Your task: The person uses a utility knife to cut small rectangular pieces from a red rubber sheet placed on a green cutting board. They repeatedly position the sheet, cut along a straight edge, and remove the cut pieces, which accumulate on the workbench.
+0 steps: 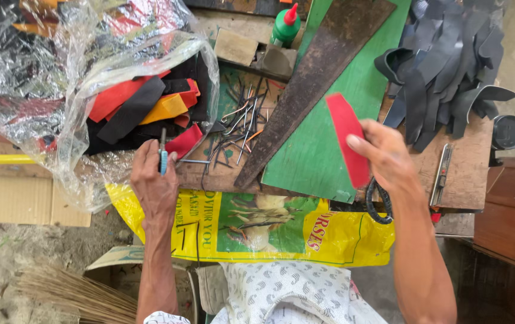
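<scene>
- On the table, right side: right hand closed around a red strip, held upright over a green board.
- Left hand gripping a small blue-handled tool, just beside a clear plastic bag of red, black and orange strips.
- Between the hands: loose nails, a dark wedge-shaped board.
- Far right: pile of grey strips, a knife.

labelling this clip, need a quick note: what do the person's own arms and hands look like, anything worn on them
Both forearms are bare and lean, with no watch, bracelet or gloves showing. The left hand and right hand carry no visible rings. At the bottom edge, by the left elbow, a bit of white cloth with a dark pattern shows, perhaps a sleeve.
</scene>
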